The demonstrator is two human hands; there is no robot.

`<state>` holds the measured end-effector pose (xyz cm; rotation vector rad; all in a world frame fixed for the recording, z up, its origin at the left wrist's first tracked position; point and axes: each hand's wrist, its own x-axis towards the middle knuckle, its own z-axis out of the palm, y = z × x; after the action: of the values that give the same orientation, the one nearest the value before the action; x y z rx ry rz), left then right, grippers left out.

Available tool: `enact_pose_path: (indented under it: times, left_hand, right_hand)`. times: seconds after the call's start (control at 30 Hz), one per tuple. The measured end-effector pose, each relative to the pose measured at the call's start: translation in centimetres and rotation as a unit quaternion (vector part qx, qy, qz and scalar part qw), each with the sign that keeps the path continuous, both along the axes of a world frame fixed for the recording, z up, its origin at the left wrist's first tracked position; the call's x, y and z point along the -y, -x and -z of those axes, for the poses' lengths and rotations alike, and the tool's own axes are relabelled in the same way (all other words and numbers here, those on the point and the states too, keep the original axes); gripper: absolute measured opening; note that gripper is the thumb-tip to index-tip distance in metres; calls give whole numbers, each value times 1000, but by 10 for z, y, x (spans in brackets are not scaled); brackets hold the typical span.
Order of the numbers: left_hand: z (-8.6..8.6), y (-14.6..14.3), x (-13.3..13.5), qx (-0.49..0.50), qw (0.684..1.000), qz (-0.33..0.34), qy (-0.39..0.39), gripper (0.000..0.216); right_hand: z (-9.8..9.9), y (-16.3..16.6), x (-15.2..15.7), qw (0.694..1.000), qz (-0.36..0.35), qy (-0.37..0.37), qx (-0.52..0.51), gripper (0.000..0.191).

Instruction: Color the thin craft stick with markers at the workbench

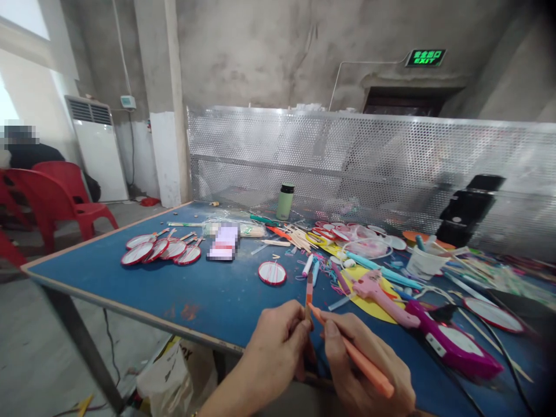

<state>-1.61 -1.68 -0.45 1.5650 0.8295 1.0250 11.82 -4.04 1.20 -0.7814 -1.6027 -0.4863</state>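
Observation:
My left hand [278, 339] pinches a small flat wooden stick [309, 288], which points up and away from me and has an orange patch. An orange marker [367, 365] is in my right hand [369, 359], held like a pen. Its tip meets or nearly meets the stick beside my left fingertips. Just beyond my hands lies a round white disc with a red rim [272, 273]. A white marker [307, 266] rests on the blue table [217, 298] past the stick's far end.
Several red-rimmed paddles [160, 249] overlap at the left, near a phone [223, 241]. A green bottle [285, 201] stands at the back. To the right lie a pink glue gun [384, 295], a purple device [460, 341], cables and a white cup [425, 263]. Perforated metal panels [369, 150] line the far edge.

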Motion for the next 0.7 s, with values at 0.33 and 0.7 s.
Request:
enact_pose_path:
  times: [0.33, 0.7]
  left_hand:
    - [0, 0, -1, 0, 1000, 8, 5, 28]
    - [-1, 0, 0, 5, 1000, 13, 21, 27]
  right_hand:
    - [1, 0, -1, 1000, -8, 8, -10, 14]
    - [3, -1, 0, 999, 15, -1, -42, 14]
